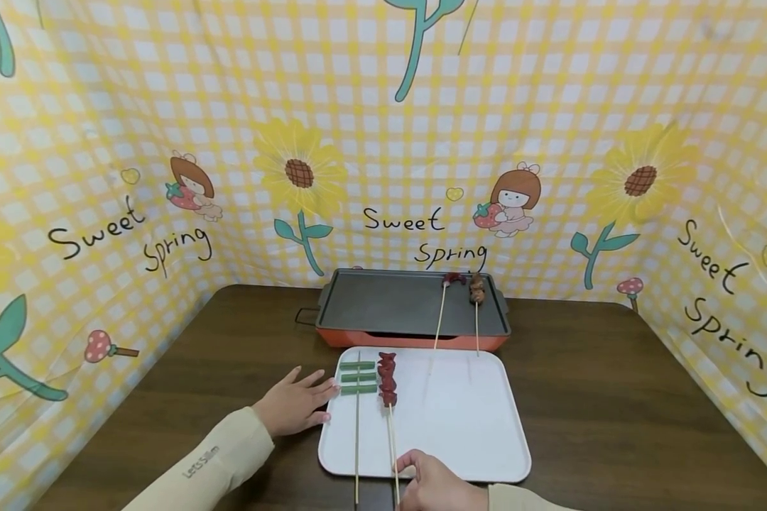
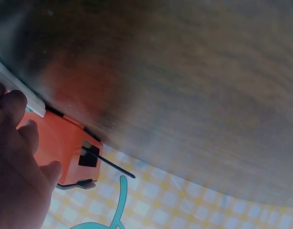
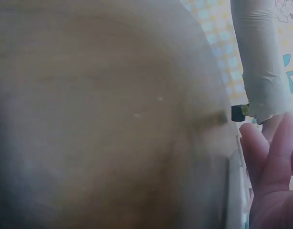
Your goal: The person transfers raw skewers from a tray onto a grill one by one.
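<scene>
On a white tray lie two skewers side by side. The left skewer bears several green pieces; the one beside it carries dark red pieces. My right hand pinches the lower stick of the red skewer at the tray's front edge; its fingers also appear in the right wrist view, where the skewer cannot be made out. Fingers spread, my left hand touches the tray's left edge near the green pieces. The left wrist view shows that hand against the tray's rim.
Behind the tray stands an orange griddle with a dark flat plate. A brown-pieced skewer and a dark red one lie on its right side, sticks reaching over the tray. Dark wooden table surrounds both; patterned cloth hangs behind.
</scene>
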A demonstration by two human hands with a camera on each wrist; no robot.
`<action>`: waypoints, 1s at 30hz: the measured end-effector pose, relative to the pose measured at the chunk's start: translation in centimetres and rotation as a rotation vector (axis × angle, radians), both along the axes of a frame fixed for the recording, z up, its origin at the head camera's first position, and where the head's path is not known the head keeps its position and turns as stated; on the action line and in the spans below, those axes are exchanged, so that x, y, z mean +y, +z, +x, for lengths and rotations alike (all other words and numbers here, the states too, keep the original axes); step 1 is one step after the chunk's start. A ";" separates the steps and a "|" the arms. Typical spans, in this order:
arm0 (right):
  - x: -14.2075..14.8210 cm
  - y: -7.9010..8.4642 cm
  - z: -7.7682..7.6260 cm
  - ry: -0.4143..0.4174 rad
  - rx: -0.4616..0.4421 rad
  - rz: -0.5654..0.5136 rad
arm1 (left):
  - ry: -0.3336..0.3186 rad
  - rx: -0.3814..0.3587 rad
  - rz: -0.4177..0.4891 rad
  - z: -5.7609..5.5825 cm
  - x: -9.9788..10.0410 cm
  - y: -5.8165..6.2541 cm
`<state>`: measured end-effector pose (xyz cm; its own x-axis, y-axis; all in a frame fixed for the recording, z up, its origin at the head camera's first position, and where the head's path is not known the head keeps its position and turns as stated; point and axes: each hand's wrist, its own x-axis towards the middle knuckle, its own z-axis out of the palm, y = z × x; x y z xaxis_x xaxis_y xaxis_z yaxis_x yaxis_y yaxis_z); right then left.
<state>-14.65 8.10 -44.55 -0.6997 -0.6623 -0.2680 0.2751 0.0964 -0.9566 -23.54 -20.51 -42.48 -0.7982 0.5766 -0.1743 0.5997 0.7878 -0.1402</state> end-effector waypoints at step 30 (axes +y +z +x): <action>-1.5 4.0 -3.9 -0.145 0.122 0.103 | -0.005 -0.012 0.002 -0.1 0.1 0.2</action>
<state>-18.51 6.61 -40.57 -0.8172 -0.5257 -0.2361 0.1755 0.1632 -0.9708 -23.66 -20.37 -42.26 -0.7931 0.5811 -0.1828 0.6055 0.7849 -0.1320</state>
